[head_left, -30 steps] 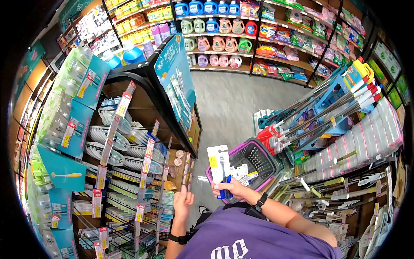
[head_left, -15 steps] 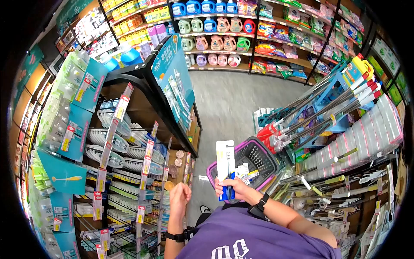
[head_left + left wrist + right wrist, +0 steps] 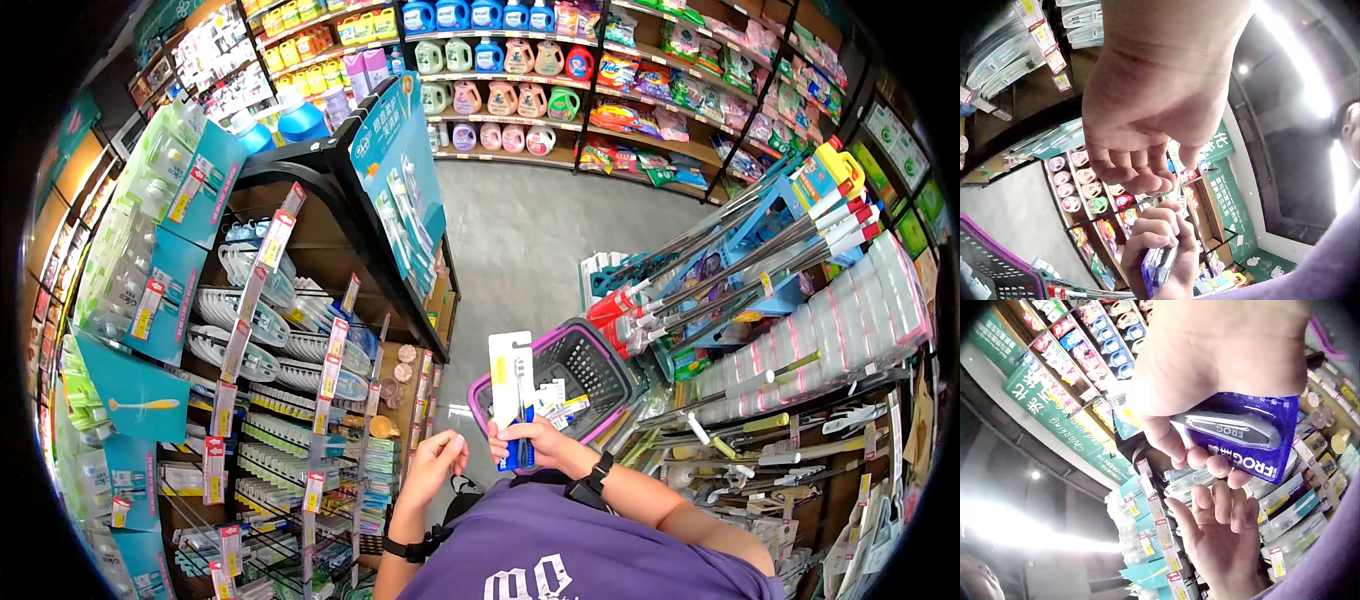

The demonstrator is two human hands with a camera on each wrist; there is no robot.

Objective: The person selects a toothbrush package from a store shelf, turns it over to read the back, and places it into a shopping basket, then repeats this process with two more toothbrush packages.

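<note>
My right hand [image 3: 540,442] grips the lower end of a packaged toothbrush [image 3: 512,375], with the thumb across its front. The pack has a white card top and a blue bottom. In the right wrist view its blue end [image 3: 1282,434] carries the word FROG beside the dark handle. My left hand [image 3: 436,468] is held just left of the pack with nothing in it, its fingers loosely bent. From the left wrist, the left hand [image 3: 1154,112] shows palm side, fingertips close to the right hand [image 3: 1169,240].
Below and beyond the right hand stands a dark shopping basket [image 3: 590,365] with a purple rim and some packs inside. A toothbrush rack [image 3: 290,400] with price tags fills the left. Mops [image 3: 720,265] lean at the right. Detergent shelves [image 3: 500,100] line the back.
The left hand goes from raised fingers to a tighter curl, then loosens and tilts toward the pack. The right hand keeps its hold on the toothbrush pack, which turns slightly.
</note>
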